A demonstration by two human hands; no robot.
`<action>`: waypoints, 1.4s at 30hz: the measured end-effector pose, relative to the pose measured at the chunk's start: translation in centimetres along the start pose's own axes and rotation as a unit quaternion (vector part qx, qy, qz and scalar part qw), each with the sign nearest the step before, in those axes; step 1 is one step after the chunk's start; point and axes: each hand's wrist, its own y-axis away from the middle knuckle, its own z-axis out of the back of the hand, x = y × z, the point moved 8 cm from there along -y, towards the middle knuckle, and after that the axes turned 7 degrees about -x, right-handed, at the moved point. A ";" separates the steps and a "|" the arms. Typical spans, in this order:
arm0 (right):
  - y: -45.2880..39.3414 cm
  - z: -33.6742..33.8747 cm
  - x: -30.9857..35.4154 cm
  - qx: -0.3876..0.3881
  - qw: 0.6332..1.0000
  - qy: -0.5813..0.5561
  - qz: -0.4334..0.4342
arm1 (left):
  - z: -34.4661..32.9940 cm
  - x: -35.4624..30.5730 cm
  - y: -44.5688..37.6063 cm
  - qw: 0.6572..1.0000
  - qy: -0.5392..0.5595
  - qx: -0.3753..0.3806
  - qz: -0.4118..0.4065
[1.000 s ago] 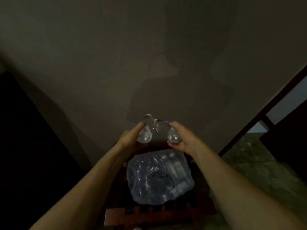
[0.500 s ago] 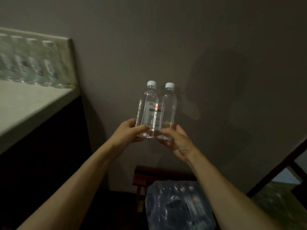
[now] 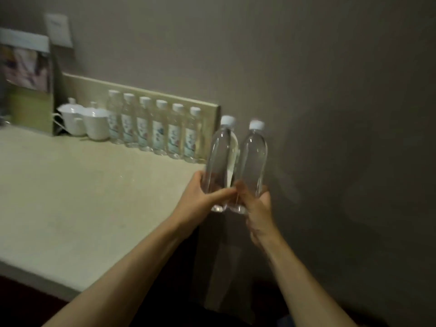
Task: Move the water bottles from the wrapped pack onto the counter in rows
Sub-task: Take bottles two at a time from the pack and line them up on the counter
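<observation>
Bottles (image 3: 236,161) in L/R grip (image 3: 236,197)

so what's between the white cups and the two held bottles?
Head view: a row of six capped bottles stands along the backsplash between the white cups and the held bottles.

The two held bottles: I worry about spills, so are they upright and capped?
Upright and capped. The left hand and right hand grip the two bottles near their bases, white caps on top.
</observation>
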 end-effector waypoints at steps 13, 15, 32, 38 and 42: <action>-2.6 -12.8 -3.4 0.142 0.989 0.050 -0.002 | 12.4 0.0 -5.6 0.997 -0.061 -0.027 0.043; -3.2 -14.9 -3.8 0.162 0.984 0.071 0.013 | 14.3 -0.1 -6.5 0.996 -0.078 -0.032 0.039; -6.4 -32.3 -10.9 0.137 0.977 0.147 -0.068 | 30.7 2.3 -16.3 0.992 -0.120 0.026 -0.005; -6.8 -35.0 -13.1 0.065 0.992 0.046 -0.094 | 32.6 2.6 -19.5 0.983 -0.138 0.116 -0.007; -7.4 -35.7 -13.0 0.046 0.997 0.012 -0.064 | 32.2 2.8 -20.3 0.979 -0.120 0.167 -0.012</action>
